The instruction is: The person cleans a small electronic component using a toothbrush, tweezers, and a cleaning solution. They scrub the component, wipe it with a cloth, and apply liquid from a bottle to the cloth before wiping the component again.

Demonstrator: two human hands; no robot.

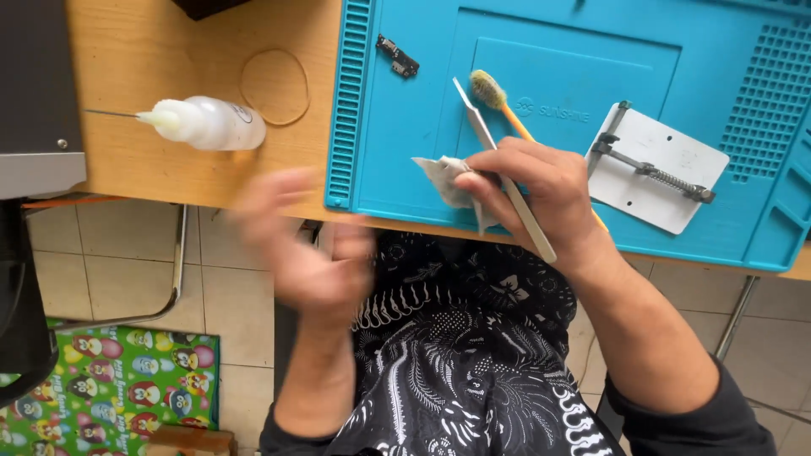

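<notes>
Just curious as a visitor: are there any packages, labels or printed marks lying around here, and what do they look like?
Squeeze bottle: on its side on the wooden desk, translucent white, needle tip, small dark label.
Blue work mat: raised pale logo near its middle.
Wrapping paper: on the floor, green with cartoon penguins.

Dark sleeves pushed up both forearms; black garment with white skeletal and feathery print; bare hands.

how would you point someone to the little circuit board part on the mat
Start at the blue work mat on the wooden desk. Near its upper left, beside the ribbed edge, lies a small dark circuit board strip. It is the only dark, flat piece there, apart from the tweezers and brush.
</notes>
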